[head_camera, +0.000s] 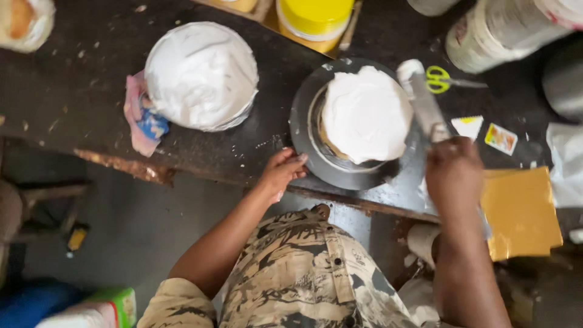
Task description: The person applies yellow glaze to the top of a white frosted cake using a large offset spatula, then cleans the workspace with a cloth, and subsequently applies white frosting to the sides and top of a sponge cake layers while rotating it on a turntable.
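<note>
Cake [366, 114] — between both hands.

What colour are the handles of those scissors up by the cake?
Bright yellow-green; the scissors show clearly in the head view, lying just right of the white-iced cake.

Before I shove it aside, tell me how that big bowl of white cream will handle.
The bowl of white cream looks filled to the rim, so it is probably heavy. Its smeared wall may be slippery. It sits partly on a crumpled cloth, so a push might drag the cloth or tilt the bowl slightly.
</note>
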